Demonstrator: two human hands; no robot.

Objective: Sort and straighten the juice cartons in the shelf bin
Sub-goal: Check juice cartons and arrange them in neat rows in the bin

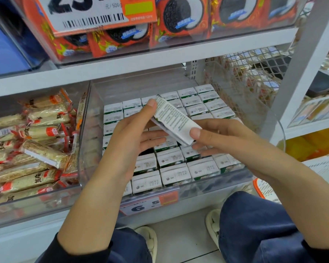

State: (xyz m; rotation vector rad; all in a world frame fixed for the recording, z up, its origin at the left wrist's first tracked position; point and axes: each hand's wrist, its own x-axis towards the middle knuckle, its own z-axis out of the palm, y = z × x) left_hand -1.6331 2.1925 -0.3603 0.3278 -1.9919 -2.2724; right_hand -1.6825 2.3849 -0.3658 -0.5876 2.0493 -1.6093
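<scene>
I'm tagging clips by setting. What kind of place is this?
Most likely a shop or supermarket aisle. A large price tag with a barcode hangs on the upper shelf, clear bins hold rows of packaged goods, and both hands, left hand and right hand, hold one juice carton.

The bin is open on top, so the way in is from above and over its low front wall. Overhead, the upper shelf limits the height. Upright cartons fill the bin floor in tight rows, top flaps touching, with no gap wide enough for fingers. Only a strip along the back wall looks bare. A clear divider closes the left side, with snack packs heaped beyond it. A mesh panel and a white post close the right. Both hands, the left hand and right hand, hold one carton tilted above the rows, taking up the middle of the opening.
</scene>
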